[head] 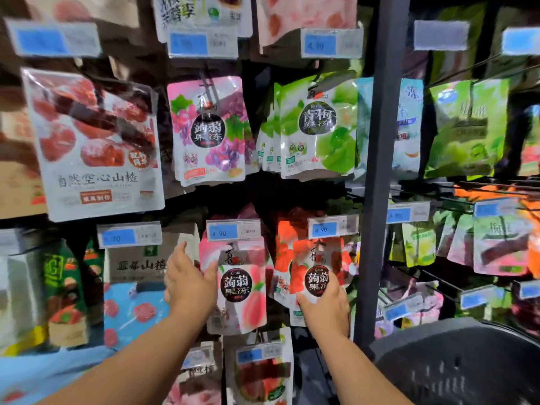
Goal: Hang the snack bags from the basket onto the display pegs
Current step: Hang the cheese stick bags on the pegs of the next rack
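Observation:
A pink peach jelly bag (238,285) hangs on a peg under a 4.90 price tag (233,230). My left hand (188,283) touches its left edge with the thumb on the bag's front and the fingers reaching behind. Beside it hangs a red strawberry jelly bag (314,258). My right hand (327,302) holds that bag's lower part, thumb on its front. The dark basket (455,363) sits at the lower right; its inside is not visible.
Grape (209,130) and green plum (318,127) jelly bags hang on the row above. A dark upright post (380,171) divides the rack from more hanging bags on the right. Hawthorn snack bags (96,147) hang at the left.

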`<move>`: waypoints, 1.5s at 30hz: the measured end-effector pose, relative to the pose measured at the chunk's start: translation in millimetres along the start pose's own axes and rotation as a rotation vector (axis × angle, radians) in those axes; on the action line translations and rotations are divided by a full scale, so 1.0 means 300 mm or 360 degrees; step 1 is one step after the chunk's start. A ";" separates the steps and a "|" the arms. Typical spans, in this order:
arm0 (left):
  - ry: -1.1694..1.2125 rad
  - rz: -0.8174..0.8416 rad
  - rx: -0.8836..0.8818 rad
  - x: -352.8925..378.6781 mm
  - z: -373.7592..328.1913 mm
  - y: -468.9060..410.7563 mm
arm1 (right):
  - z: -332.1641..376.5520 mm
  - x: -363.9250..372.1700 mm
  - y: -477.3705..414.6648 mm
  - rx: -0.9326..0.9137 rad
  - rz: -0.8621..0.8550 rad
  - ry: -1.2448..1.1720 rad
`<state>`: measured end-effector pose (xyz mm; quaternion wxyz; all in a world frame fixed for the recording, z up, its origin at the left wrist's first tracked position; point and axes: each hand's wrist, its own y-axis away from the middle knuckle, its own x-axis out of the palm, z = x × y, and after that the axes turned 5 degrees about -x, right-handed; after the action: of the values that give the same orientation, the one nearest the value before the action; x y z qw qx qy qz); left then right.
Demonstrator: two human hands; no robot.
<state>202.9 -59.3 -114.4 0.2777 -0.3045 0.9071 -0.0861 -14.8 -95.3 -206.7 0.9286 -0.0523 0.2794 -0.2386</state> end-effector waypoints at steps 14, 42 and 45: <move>0.0199 0.0043 0.0850 -0.127 -0.446 -0.132 | 0.583 -0.405 -0.067 -0.1190 -0.1053 -0.0418; 0.0437 -0.0247 0.0323 -0.218 -0.548 -0.377 | 0.925 -0.247 -0.087 -0.1311 -0.0234 0.0024; 0.0506 -0.0111 0.0308 -0.228 -0.504 -0.469 | 0.998 -0.142 -0.110 -0.1164 -0.0059 -0.0192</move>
<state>235.0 -132.9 87.8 0.1556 -0.2903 0.9158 -0.2297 103.3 -115.0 72.9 0.8589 -0.3996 0.2899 -0.1362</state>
